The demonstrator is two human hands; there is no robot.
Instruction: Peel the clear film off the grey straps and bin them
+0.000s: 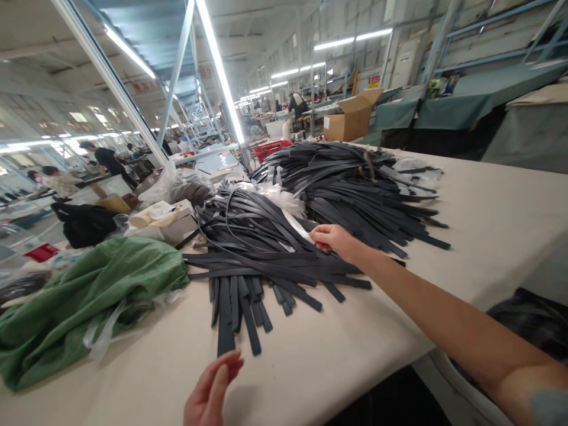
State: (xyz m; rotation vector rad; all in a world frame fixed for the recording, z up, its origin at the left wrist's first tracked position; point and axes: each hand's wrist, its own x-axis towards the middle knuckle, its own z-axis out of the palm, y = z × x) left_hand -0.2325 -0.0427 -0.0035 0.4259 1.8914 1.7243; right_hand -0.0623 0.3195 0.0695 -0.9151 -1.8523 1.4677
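Note:
My right hand [328, 238] reaches over the middle of a pile of dark straps [275, 236]. Its fingers are pinched on a white strip [296, 228] that runs back across the pile toward some crumpled white plastic. At the near edge of the table, my left hand [215, 387] is loosely curled, with thumb and fingers a little apart and nothing visible in it. Its fingertips are close to the end of one dark strap [226, 340]; whether they touch cannot be made out. Several straps lie crosswise over others that point toward me.
A second heap of dark straps [346, 183] lies behind, to the right, on the cream-covered table [497, 225]. Green cloth [102, 290] is bunched at the left. Beyond are a red basket [270, 149], a cardboard box [352, 118], metal posts and people at other tables.

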